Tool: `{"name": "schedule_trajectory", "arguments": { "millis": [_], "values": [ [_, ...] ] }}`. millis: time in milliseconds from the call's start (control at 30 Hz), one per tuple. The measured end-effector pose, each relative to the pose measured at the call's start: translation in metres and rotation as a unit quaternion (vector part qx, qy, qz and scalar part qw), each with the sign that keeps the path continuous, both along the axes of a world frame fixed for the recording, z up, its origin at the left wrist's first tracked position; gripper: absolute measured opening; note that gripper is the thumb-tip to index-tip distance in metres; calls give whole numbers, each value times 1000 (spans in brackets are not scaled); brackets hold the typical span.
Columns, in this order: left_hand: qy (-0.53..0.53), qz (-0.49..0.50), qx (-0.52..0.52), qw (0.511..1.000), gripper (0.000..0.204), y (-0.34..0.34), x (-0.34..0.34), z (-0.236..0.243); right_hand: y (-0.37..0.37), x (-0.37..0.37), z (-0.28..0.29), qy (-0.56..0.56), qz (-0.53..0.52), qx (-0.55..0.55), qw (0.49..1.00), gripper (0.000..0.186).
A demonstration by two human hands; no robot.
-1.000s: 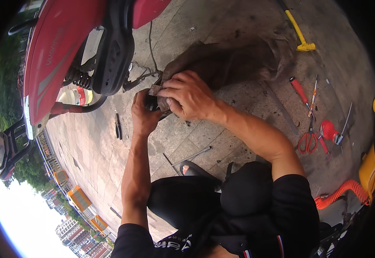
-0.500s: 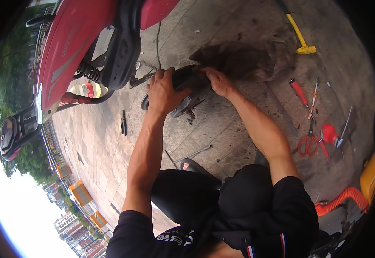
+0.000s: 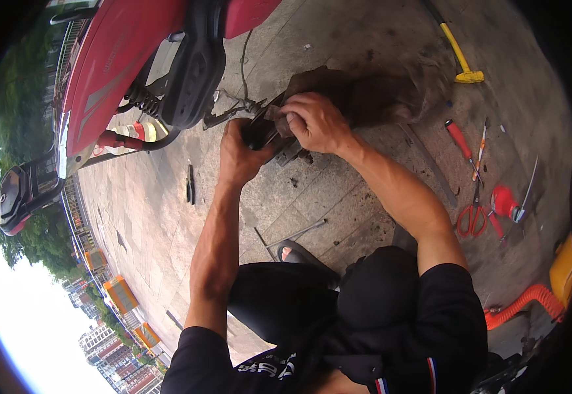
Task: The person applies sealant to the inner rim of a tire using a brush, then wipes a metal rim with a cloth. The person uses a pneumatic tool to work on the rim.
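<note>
Beside the red scooter [image 3: 112, 79], we judge work unfinished, extent done unclear: left hand [image 3: 239, 154] grips the black wheel [image 3: 258, 134], right hand [image 3: 315, 123] pinches brown cloth [image 3: 374, 95] against it.

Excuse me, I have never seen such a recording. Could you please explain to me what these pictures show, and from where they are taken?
There is no machine arm here: you see a person's two bare hands. A wide camera on the person's head looks down, so straight edges bend near the rim.

The left hand grips a dark part, whose full shape is hidden. The right hand pinches a brown cloth with its fingers, apparently against that part.

On the paved ground lie black pliers at left; at right, a yellow hammer, a red-handled screwdriver and red-handled scissors. At upper left stands a red vehicle, like a scooter or motorbike.
</note>
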State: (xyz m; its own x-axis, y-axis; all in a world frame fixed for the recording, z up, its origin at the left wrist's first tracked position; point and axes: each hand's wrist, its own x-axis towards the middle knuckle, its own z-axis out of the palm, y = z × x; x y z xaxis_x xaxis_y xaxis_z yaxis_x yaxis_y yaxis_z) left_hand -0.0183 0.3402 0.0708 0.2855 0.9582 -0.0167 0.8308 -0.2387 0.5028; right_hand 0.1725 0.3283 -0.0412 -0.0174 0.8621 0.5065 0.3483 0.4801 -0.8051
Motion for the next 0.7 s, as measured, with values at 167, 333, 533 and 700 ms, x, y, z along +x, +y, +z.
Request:
{"name": "schedule_trajectory", "arguments": {
  "millis": [167,333,533,700],
  "values": [
    [25,-15,7,1000,55,-1,-9,-1,12,29,-19,168,-36,-390,905,33],
    [47,-14,-15,999,53,-7,-23,-1,-21,-11,-3,39,33,-9,999,21],
    [27,19,-24,999,52,-10,-23,-1,0,9,4,144,-43,-194,969,22],
    [54,-15,-7,998,52,-9,-8,-4,-24,-1,30,26,3,-17,1000,25]
  ]
}}
